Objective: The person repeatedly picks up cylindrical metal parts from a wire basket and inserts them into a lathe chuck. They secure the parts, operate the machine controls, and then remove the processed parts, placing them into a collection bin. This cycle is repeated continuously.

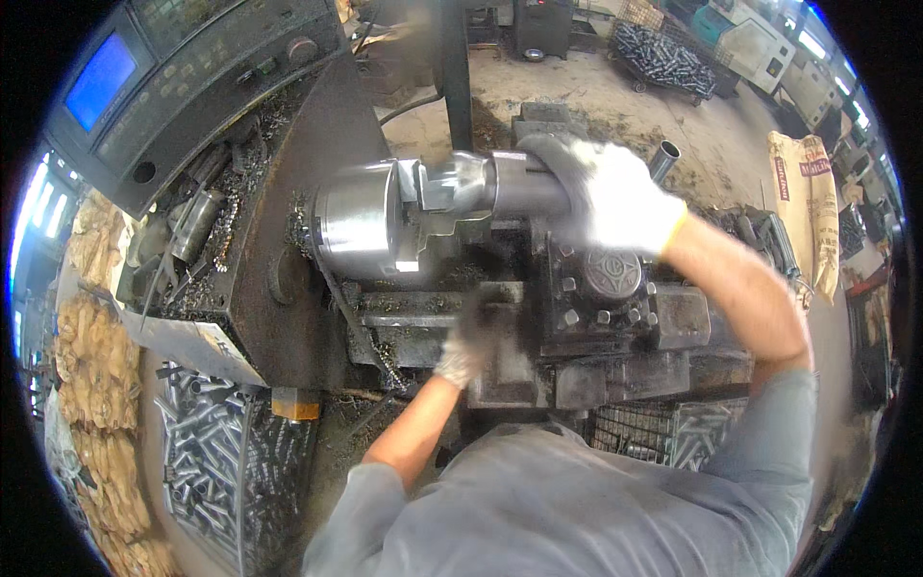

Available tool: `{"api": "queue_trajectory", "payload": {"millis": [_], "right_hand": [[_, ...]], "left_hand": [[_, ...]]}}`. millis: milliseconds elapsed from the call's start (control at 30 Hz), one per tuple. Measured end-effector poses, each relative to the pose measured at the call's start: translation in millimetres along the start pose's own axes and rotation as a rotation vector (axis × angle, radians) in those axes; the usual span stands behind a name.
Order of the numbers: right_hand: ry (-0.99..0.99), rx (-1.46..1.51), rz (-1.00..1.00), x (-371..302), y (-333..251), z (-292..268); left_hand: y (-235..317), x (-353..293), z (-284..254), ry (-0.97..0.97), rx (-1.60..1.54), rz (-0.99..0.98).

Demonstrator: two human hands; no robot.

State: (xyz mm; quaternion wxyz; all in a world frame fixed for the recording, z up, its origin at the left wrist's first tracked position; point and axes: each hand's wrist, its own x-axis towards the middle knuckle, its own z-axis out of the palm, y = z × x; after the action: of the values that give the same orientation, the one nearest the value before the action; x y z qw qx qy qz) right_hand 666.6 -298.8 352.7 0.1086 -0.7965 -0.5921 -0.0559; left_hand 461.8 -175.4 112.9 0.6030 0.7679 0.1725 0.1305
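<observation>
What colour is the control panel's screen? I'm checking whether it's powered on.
Bright blue; the screen shows at upper left in the head view.

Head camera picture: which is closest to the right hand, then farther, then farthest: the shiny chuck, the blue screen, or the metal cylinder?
From the right hand:
1. Metal cylinder: the hand is on it, at its right end.
2. Shiny chuck: left of the cylinder, at its other end.
3. Blue screen: far upper left, on the control panel.

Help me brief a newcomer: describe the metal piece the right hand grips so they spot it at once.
Start at the lathe's big shiny chuck, centre-left. The grey steel tube sticks out of its jaws toward the right, where the gloved right hand wraps it. Unlike the loose tubes in the bin below, it sits alone, horizontal, in the chuck.
</observation>
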Motion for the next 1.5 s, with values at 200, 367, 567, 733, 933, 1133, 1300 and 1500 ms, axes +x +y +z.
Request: {"api": "queue_trajectory", "payload": {"millis": [200, 367, 567, 733, 933, 1133, 1300, 1500], "right_hand": [[-0.541, -0.393, 0.032, 69.0, 80.4, 84.2], [-0.664, 0.125, 0.104, 82.9, 80.4, 151.0], [-0.688, 0.211, 0.11, 92.6, 90.4, 158.7], [-0.735, 0.249, 0.213, 100.0, 84.9, 159.5], [-0.431, 0.31, 0.009, 108.7, 68.6, 156.2], [0.073, 0.391, 0.154, 12.8, 33.2, 62.2], [0.166, 0.636, 0.34, -114.4, -80.3, 22.5], [0.007, 0.893, 0.323, -190.7, -127.8, 80.8]], "left_hand": [[-93.3, -110.7, -75.1, 0.472, -0.354, -0.208], [-161.0, -221.3, -110.5, 1.077, -0.584, -0.613], [-176.0, -251.0, -190.9, 1.219, -0.909, -0.191], [-179.2, -275.7, -234.4, 0.949, -1.185, -0.306], [-210.2, -274.2, -251.2, 1.04, -0.744, -0.276], [-172.5, -259.8, -225.7, 1.356, 0.403, -0.491], [-41.9, -209.5, -229.4, 1.271, 0.847, 0.511], [137.6, -27.4, -231.8, 0.888, 1.001, 0.712]]}}
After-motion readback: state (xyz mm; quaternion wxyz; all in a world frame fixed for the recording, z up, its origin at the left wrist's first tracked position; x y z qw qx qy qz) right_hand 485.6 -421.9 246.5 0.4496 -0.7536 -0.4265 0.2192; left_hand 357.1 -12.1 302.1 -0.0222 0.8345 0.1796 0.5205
